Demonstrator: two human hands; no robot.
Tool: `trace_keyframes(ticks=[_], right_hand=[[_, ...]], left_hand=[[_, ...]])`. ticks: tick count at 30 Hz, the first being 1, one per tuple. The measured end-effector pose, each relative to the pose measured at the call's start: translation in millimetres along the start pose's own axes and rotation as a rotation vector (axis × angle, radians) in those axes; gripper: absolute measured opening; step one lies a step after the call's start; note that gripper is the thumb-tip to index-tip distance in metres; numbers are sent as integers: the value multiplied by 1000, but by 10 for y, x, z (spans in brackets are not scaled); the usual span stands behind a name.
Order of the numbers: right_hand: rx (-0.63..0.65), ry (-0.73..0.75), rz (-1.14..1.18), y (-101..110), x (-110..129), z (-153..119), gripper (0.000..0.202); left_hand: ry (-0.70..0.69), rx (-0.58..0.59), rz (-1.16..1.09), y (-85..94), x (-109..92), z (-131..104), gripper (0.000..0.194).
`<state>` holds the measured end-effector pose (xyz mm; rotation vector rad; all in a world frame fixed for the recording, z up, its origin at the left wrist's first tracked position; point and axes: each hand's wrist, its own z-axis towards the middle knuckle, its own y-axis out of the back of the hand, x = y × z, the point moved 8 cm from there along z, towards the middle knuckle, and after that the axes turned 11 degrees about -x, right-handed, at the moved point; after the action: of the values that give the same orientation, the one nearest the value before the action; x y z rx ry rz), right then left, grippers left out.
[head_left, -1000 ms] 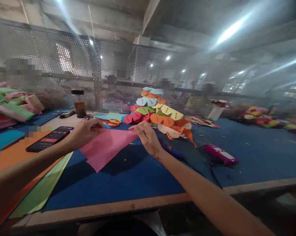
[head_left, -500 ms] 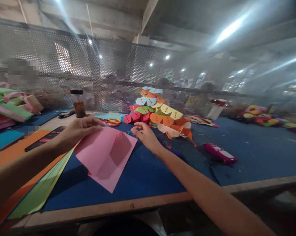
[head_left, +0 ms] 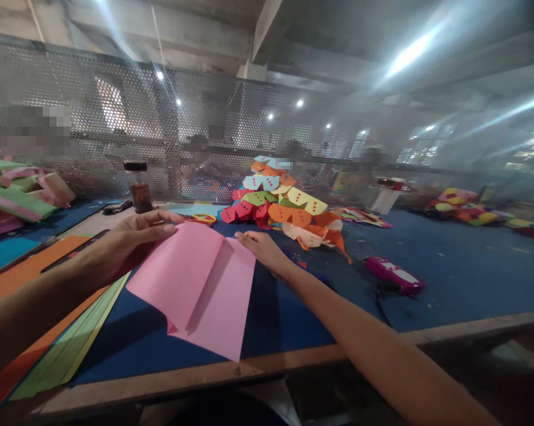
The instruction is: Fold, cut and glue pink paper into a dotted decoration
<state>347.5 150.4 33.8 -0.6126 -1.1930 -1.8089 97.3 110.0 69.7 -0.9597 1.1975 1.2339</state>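
A pink sheet of paper point(head_left: 191, 278) with a fold down its middle hangs between my hands, above the near part of the blue table. My left hand point(head_left: 136, 236) pinches its upper left corner, fingers closed. At the upper right corner, my right hand point(head_left: 260, 245) grips the edge between thumb and fingers. Under my left forearm lie a stack of green and yellow sheets point(head_left: 78, 337) and an orange sheet point(head_left: 36, 260). Behind the pink paper, yellow-handled scissors point(head_left: 203, 218) are partly hidden.
A heap of coloured cut-paper shapes with red dots point(head_left: 289, 204) stands beyond my hands. A magenta device point(head_left: 393, 275) lies to the right. At the back are a dark-lidded jar point(head_left: 140, 186) and a white container point(head_left: 388, 195). Folded paper pieces point(head_left: 22, 189) are piled left.
My right hand has closed on the pink paper's upper right corner. The paper has swung to the right and is pulled up between both hands. The left hand keeps its hold.
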Motion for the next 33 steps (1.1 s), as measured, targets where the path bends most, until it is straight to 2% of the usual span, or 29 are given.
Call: trace_keyframes(ticks=[4, 6, 7, 9, 12, 15, 19, 22, 26, 33], right_hand=[[28, -13, -18, -4, -27, -19, 42], [53, -19, -46, -27, -48, -25, 40], [69, -21, -64, -47, -62, -28, 39], [104, -23, -106, -99, -97, -31, 36], [154, -30, -185, -183, -157, -37, 35], [177, -38, -286, -227, -185, -48, 33], [168, -56, -448, -206, -158, -74, 32], [178, -86, -565, -181, -144, -103, 32], [218, -116, -673, -185, -157, -137, 29], [287, -111, -770, -239, -197, -164, 28]], left_hand=[[71, 154, 139, 28, 166, -9, 26], [-2, 295, 347, 53, 259, -22, 22], [-42, 331, 474, 96, 314, -18, 23], [-140, 336, 639, 192, 364, 7, 25], [-336, 229, 866, 232, 310, 35, 27], [-471, 176, 931, 6, 253, -29, 28], [-637, 321, 922, -541, 338, -209, 32], [-715, 380, 938, -774, 457, -252, 33], [-771, 386, 955, -861, 543, -221, 34], [-773, 376, 981, -926, 531, -202, 28]])
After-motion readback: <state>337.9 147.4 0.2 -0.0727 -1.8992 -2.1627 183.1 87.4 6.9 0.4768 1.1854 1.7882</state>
